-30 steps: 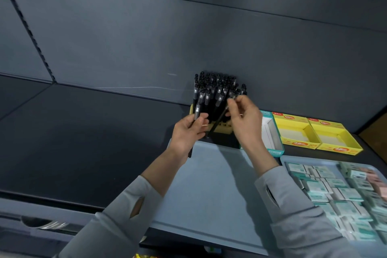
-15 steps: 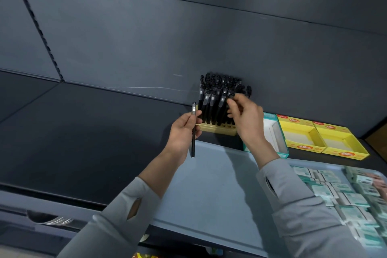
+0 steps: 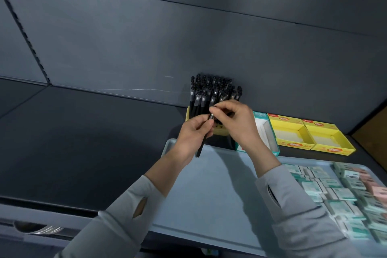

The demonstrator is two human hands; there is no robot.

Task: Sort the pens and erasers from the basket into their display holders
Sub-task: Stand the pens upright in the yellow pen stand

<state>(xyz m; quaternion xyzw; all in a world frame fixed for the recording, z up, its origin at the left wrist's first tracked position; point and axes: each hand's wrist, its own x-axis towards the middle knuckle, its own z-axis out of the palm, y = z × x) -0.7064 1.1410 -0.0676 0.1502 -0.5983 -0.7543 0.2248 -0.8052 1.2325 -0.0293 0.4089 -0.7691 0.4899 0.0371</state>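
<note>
Black pen (image 3: 200,147) gripped in your left hand (image 3: 191,136), your right hand (image 3: 236,120) pinching its top, before the pen holder (image 3: 218,131).

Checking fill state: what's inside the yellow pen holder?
Upright black pens pack the yellow cardboard holder. The left hand, gripping another black pen, and right hand cover its front, so free slots can't be seen.

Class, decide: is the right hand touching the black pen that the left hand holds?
Touching. In the head view the right hand pinches the top end of the pen, just above the left hand gripping its barrel.
</note>
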